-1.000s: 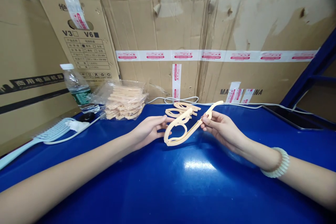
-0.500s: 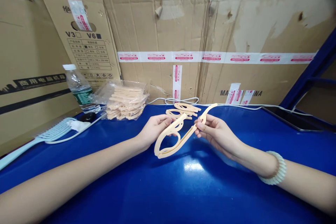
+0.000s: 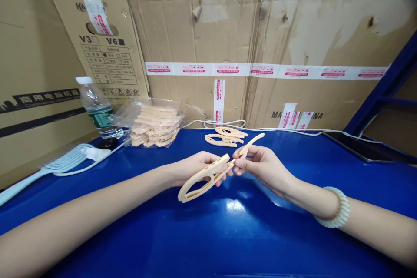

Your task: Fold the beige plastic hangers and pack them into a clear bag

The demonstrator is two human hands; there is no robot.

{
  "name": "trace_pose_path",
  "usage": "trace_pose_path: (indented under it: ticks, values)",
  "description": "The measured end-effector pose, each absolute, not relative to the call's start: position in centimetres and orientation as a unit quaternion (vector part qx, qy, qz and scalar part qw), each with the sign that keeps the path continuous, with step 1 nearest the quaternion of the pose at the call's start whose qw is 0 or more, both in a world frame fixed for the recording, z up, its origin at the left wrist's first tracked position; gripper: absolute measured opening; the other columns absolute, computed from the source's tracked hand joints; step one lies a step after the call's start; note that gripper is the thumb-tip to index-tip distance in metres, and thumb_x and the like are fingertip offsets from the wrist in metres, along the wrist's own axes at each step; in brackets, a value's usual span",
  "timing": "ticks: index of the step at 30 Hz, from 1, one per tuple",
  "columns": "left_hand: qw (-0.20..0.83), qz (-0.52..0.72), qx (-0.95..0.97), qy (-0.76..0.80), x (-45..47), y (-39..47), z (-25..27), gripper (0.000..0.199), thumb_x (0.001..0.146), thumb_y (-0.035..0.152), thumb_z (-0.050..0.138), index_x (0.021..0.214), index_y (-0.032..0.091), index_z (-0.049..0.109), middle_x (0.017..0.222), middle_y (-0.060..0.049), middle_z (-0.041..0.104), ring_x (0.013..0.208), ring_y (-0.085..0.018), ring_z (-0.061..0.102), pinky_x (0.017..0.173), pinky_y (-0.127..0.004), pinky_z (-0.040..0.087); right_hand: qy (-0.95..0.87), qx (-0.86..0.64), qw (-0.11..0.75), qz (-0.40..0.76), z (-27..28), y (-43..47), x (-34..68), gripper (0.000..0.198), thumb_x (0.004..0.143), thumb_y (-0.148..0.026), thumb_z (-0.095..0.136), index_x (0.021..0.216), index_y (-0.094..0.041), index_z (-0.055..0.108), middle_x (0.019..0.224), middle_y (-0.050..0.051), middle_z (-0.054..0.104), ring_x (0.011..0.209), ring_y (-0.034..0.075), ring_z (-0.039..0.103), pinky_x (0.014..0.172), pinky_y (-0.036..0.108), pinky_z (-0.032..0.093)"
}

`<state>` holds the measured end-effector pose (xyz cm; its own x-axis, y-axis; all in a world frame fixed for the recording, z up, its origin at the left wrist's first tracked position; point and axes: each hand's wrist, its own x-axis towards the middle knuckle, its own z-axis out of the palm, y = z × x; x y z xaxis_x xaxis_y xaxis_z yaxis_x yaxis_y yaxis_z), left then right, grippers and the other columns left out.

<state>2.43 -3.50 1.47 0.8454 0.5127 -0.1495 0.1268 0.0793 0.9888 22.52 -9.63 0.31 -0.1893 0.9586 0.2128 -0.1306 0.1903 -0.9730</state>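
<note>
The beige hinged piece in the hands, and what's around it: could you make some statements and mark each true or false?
The left hand and right hand both hold the beige hinged piece. True.
The bracelet circles the left wrist. False: the bracelet circles the right wrist.
The bottle has a white cap. True.
The clear bag is right of the loose beige pieces. False: the clear bag is left of them.

The folding hanger [image 3: 211,168] is pale peach, matching the loose hangers [image 3: 232,140] and bagged hangers [image 3: 156,124]. Plain deep blue covers the counter [image 3: 208,243]; the hairbrush [image 3: 63,159] is light blue, the cable [image 3: 293,130] white, the ridged wristband [image 3: 344,208] pale green. The bottle's cap [image 3: 84,80] is white, its label [image 3: 101,116] green. Red-printed white tape [image 3: 202,68] stripes brown cardboard [image 3: 195,39].
</note>
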Motion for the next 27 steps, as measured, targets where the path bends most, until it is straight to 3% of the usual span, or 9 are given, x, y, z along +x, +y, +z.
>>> trace_pose_path:
  ticks: [3,9,13,16,20,24,27]
  values:
    - [0.683,0.116,0.683,0.232,2.2,-3.8,1.7,0.022,0.076,0.03,0.072,0.089,0.012,0.07,0.072,-0.002,0.065,0.059,-0.012,0.058,0.057,-0.023,0.044,-0.61,-0.375,0.485,0.502,0.5,-9.7,22.9,0.028,0.074,-0.036,0.081,0.083,-0.013,0.069,0.071,0.005,0.071,0.063,0.014,0.067,0.061,0.027,0.056]
    - [0.636,0.099,0.733,0.218,2.1,-4.3,1.4,0.03,0.088,0.043,0.06,0.086,0.014,0.063,0.062,0.001,0.057,0.05,-0.01,0.052,0.052,-0.021,0.042,-0.694,-0.368,0.467,0.407,0.1,-9.8,23.1,0.024,0.083,-0.038,0.071,0.079,-0.014,0.067,0.072,0.005,0.067,0.062,0.016,0.064,0.052,0.026,0.052]
    - [0.594,0.097,0.769,0.213,2.0,-4.7,1.3,0.04,0.094,0.052,0.051,0.084,0.014,0.061,0.063,0.001,0.057,0.05,-0.009,0.051,0.048,-0.018,0.04,-0.755,-0.347,0.472,0.295,0.0,-10.1,23.2,0.013,0.087,-0.024,0.066,0.077,-0.016,0.069,0.078,0.004,0.068,0.069,0.016,0.063,0.065,0.028,0.051]
    - [0.573,0.095,0.786,0.214,1.9,-4.9,1.3,0.041,0.093,0.053,0.053,0.081,0.015,0.059,0.063,0.002,0.058,0.049,-0.008,0.052,0.046,-0.016,0.04,-0.796,-0.319,0.462,0.228,0.2,-10.2,23.4,0.014,0.089,-0.016,0.062,0.079,-0.018,0.071,0.079,0.004,0.069,0.072,0.015,0.063,0.07,0.028,0.05]
    - [0.571,0.096,0.786,0.217,1.8,-5.0,1.4,0.041,0.093,0.054,0.054,0.079,0.015,0.059,0.062,0.002,0.058,0.048,-0.008,0.052,0.046,-0.015,0.041,-0.83,-0.281,0.448,0.178,0.4,-10.1,23.6,0.015,0.091,-0.014,0.059,0.081,-0.018,0.069,0.079,0.004,0.068,0.07,0.014,0.063,0.067,0.026,0.05]
    - [0.616,0.081,0.754,0.214,1.8,-5.0,1.3,0.041,0.091,0.054,0.057,0.08,0.015,0.062,0.062,0.001,0.059,0.048,-0.009,0.054,0.046,-0.017,0.043,-0.864,-0.237,0.425,0.128,1.2,-10.1,23.5,0.024,0.096,-0.013,0.048,0.086,-0.018,0.069,0.082,0.006,0.068,0.075,0.016,0.064,0.068,0.028,0.05]
    - [0.672,0.079,0.709,0.2,1.9,-4.5,0.7,0.042,0.082,0.055,0.069,0.086,0.013,0.066,0.063,-0.002,0.063,0.05,-0.014,0.059,0.051,-0.023,0.048,-0.841,-0.277,0.443,0.143,2.5,-9.9,24.2,0.019,0.095,-0.02,0.052,0.085,-0.019,0.068,0.085,0.006,0.069,0.081,0.017,0.065,0.075,0.032,0.052]
